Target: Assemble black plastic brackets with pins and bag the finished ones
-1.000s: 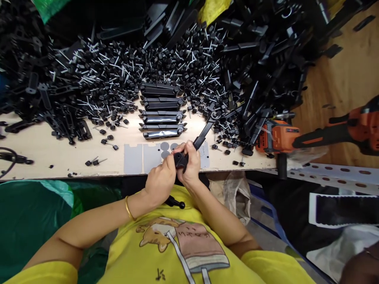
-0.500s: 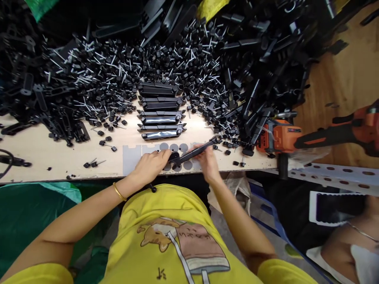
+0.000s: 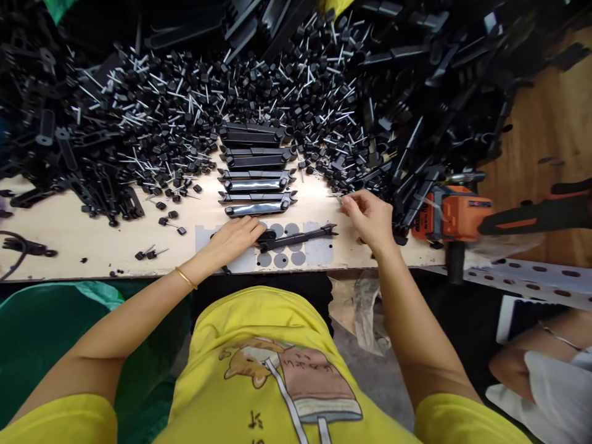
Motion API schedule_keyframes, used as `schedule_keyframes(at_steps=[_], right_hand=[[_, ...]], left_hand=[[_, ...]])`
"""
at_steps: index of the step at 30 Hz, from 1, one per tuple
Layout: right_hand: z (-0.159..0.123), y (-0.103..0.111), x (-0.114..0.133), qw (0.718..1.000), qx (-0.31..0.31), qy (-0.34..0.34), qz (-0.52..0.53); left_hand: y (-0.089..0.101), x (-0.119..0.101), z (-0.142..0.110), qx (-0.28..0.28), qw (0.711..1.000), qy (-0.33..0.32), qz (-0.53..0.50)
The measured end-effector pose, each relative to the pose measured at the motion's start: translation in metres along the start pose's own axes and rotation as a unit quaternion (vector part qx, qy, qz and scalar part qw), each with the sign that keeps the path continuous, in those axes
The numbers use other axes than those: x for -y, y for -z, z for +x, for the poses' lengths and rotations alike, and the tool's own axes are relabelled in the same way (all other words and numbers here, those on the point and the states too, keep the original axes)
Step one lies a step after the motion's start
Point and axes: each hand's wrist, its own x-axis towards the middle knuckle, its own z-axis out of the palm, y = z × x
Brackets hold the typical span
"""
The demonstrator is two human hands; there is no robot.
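Observation:
My left hand [image 3: 235, 242] is closed over the left end of a long black plastic arm [image 3: 300, 238]. That arm lies nearly level above the grey-marked patch at the table's front edge, its forked end to the right. The hand hides the arm's left end. My right hand [image 3: 372, 221] is at the lower right edge of the pile, thumb and finger pinched on a small metal pin [image 3: 333, 195]; the fingertips cover its head. Above my left hand, several black arm assemblies [image 3: 258, 185] lie in a stacked row.
A wide heap of black-headed metal pins [image 3: 185, 111] spreads behind the row. Black plastic parts [image 3: 99, 185] pile at left, more at right. An orange power tool [image 3: 462, 213] lies to the right. Loose pins [image 3: 150, 253] lie front left. Another person's arm [image 3: 531, 357] shows lower right.
My right hand has let go of the black arm and moved right and up to the pins. The arm has swung down to lie flatter, with my left hand still on it.

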Motion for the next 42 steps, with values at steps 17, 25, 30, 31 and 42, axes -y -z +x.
schedule_keyframes(at_steps=[17, 25, 30, 31, 42], right_hand=[[0.046, -0.038, 0.015, 0.956, -0.014, 0.113, -0.27], [0.044, -0.032, 0.0, 0.964, -0.042, 0.1, -0.242], [0.038, -0.013, 0.017, 0.989, -0.135, 0.049, -0.022], [0.029, -0.011, 0.026, 0.99, -0.122, 0.044, 0.049], [-0.063, -0.075, 0.075, 0.938, 0.059, -0.026, 0.342]], left_hand=[[-0.012, -0.003, -0.011, -0.157, 0.984, -0.032, -0.074], [-0.005, 0.058, -0.052, -0.278, 0.912, 0.271, -0.132], [-0.001, 0.104, -0.03, -0.196, 0.922, 0.317, -0.103], [-0.001, 0.106, -0.026, -0.194, 0.921, 0.322, -0.101], [-0.012, 0.099, -0.058, -0.208, 0.907, 0.355, -0.09]])
